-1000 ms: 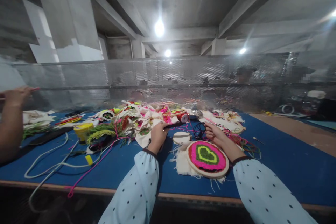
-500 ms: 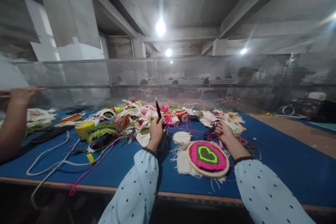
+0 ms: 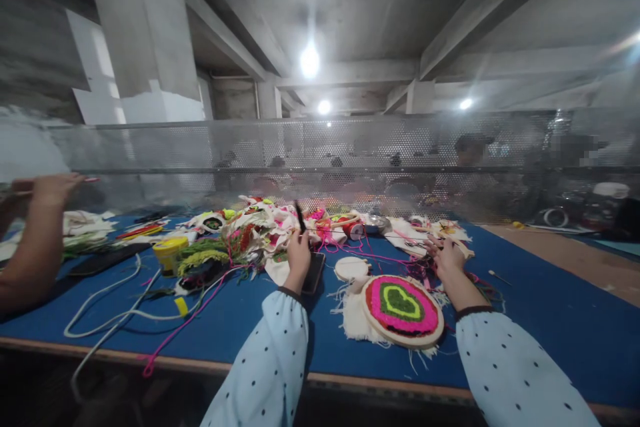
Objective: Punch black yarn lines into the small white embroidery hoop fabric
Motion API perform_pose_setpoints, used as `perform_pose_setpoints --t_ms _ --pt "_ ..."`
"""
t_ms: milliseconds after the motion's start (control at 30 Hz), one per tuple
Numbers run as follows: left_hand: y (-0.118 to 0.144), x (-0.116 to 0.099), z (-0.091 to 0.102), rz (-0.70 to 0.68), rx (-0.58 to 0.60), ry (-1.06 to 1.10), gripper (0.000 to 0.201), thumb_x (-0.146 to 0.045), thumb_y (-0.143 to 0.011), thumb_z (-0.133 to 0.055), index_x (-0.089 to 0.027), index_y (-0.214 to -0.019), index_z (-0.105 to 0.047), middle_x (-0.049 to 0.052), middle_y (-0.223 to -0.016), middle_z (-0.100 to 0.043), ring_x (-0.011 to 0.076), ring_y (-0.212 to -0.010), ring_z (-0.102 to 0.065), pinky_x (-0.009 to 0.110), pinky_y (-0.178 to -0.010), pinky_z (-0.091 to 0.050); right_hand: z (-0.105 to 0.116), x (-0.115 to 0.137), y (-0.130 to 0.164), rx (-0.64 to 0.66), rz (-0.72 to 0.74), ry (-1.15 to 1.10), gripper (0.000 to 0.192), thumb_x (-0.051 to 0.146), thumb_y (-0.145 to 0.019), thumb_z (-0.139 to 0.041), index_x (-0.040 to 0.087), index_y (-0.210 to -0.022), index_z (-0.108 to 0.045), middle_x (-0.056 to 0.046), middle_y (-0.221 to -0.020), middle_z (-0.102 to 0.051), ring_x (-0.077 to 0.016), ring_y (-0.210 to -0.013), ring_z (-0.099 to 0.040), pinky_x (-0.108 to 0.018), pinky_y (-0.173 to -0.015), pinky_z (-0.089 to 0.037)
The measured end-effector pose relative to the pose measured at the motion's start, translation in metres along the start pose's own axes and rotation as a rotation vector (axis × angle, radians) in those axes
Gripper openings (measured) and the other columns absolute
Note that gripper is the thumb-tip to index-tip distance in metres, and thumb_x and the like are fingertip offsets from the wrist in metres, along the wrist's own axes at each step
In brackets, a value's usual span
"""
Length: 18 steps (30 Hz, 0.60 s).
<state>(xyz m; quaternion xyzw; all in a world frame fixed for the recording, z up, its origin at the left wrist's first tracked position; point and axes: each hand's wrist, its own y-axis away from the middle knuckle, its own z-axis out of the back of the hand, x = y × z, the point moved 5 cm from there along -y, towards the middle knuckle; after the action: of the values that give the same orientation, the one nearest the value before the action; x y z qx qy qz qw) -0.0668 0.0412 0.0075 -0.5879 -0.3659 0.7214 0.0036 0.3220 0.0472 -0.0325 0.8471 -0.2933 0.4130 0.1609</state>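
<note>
My left hand (image 3: 298,255) is closed around a thin black tool (image 3: 300,217) that points up, above a dark phone (image 3: 314,272) lying on the blue table (image 3: 540,320). My right hand (image 3: 445,253) rests on a tangle of dark and pink yarn (image 3: 423,268) beyond an embroidery hoop (image 3: 403,301), which shows a green heart inside pink rings. White frayed cloth sticks out around the hoop. A small empty round hoop (image 3: 351,268) lies between my hands.
A heap of colourful cloth pieces and yarn (image 3: 250,233) covers the middle back of the table. A yellow jar (image 3: 167,254), white cord (image 3: 115,307) and pink thread lie at left. Another person's arm (image 3: 35,240) is at far left. A mesh screen (image 3: 350,153) runs behind.
My left hand lifted the black tool from lying flat to upright. My right hand moved to the right and farther back over the yarn. The view shifted slightly upward.
</note>
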Motion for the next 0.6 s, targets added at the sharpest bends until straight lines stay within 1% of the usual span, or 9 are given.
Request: perform_pose_setpoints --t_ms 67,133,200,300,367,433,500,567,600 --pt "0.011 -0.017 -0.014 -0.27 0.138 -0.322 0.02 -0.027 -0.081 -0.049 -0.018 -0.093 -0.063 0.007 -0.083 -0.065 0.0191 -0.078 -0.057 0.029 -0.071 -0.04 -0.008 0.002 0.007 0.042 0.074 0.075 0.009 0.024 -0.081 -0.051 0.02 -0.082 -0.043 0.003 -0.076 -0.06 -0.0066 -0.045 -0.057 -0.015 -0.038 -0.045" --pt "0.026 -0.031 -0.029 -0.496 0.285 -0.515 0.022 -0.026 -0.083 -0.048 -0.02 -0.098 -0.063 0.007 -0.087 -0.065 0.0197 -0.082 -0.056 0.03 -0.074 -0.039 -0.023 -0.002 0.022 0.188 0.014 0.16 0.018 0.03 -0.079 -0.055 0.022 -0.093 -0.047 -0.001 -0.09 -0.061 -0.0087 -0.051 -0.061 -0.015 -0.035 -0.042" --pt "0.039 -0.043 -0.041 -0.672 0.393 -0.616 0.023 -0.028 -0.085 -0.047 -0.02 -0.1 -0.062 0.007 -0.087 -0.064 0.0195 -0.084 -0.055 0.031 -0.076 -0.039 -0.041 -0.012 0.046 0.407 -0.124 0.227 0.027 0.039 -0.081 -0.052 0.023 -0.102 -0.047 -0.005 -0.104 -0.059 -0.0109 -0.056 -0.063 -0.015 -0.033 -0.041" --pt "0.053 -0.057 -0.049 -0.825 0.438 -0.717 0.026 -0.032 -0.088 -0.042 -0.02 -0.104 -0.06 0.007 -0.089 -0.063 0.0196 -0.086 -0.053 0.032 -0.079 -0.038 -0.066 -0.028 0.097 0.862 -0.243 0.309 0.041 0.038 -0.077 -0.059 0.026 -0.114 -0.044 -0.006 -0.115 -0.055 -0.0134 -0.068 -0.065 -0.018 -0.043 -0.047" --pt "0.058 -0.061 -0.052 -0.849 0.44 -0.745 0.029 -0.034 -0.089 -0.04 -0.021 -0.108 -0.058 0.007 -0.09 -0.062 0.0197 -0.086 -0.053 0.032 -0.079 -0.037 -0.072 -0.044 0.126 1.109 -0.367 0.406 0.047 0.038 -0.073 -0.065 0.025 -0.114 -0.045 -0.005 -0.103 -0.06 -0.0138 -0.066 -0.064 -0.02 -0.046 -0.047" --pt "0.058 -0.06 -0.053 -0.819 0.456 -0.74 0.03 -0.035 -0.088 -0.04 -0.022 -0.109 -0.058 0.007 -0.091 -0.062 0.02 -0.087 -0.053 0.032 -0.079 -0.037 -0.071 -0.056 0.141 1.249 -0.453 0.469 0.042 0.039 -0.07 -0.067 0.02 -0.105 -0.051 -0.001 -0.076 -0.061 -0.0093 -0.051 -0.057 -0.017 -0.041 -0.041" --pt "0.054 -0.055 -0.052 -0.747 0.485 -0.722 0.029 -0.034 -0.086 -0.045 -0.022 -0.108 -0.059 0.007 -0.094 -0.063 0.0204 -0.089 -0.053 0.032 -0.081 -0.036 -0.07 -0.06 0.139 1.262 -0.469 0.467 0.034 0.041 -0.071 -0.066 0.015 -0.09 -0.055 0.007 -0.051 -0.045 -0.003 -0.036 -0.04 -0.014 -0.036 -0.03" --pt "0.048 -0.049 -0.05 -0.658 0.512 -0.715 0.026 -0.03 -0.083 -0.051 -0.023 -0.107 -0.061 0.008 -0.095 -0.064 0.0206 -0.09 -0.054 0.032 -0.083 -0.035 -0.07 -0.058 0.126 1.184 -0.451 0.401 0.031 0.042 -0.071 -0.065 0.014 -0.077 -0.054 0.012 -0.043 -0.029 -0.0004 -0.032 -0.024 -0.013 -0.033 -0.02" --pt "0.044 -0.045 -0.048 -0.62 0.52 -0.718 0.025 -0.027 -0.082 -0.053 -0.022 -0.105 -0.063 0.008 -0.095 -0.064 0.0208 -0.09 -0.054 0.032 -0.083 -0.035 -0.069 -0.055 0.117 1.121 -0.442 0.356 0.029 0.041 -0.072 -0.064 0.015 -0.073 -0.052 0.012 -0.043 -0.026 -0.0004 -0.031 -0.021 -0.013 -0.032 -0.017"
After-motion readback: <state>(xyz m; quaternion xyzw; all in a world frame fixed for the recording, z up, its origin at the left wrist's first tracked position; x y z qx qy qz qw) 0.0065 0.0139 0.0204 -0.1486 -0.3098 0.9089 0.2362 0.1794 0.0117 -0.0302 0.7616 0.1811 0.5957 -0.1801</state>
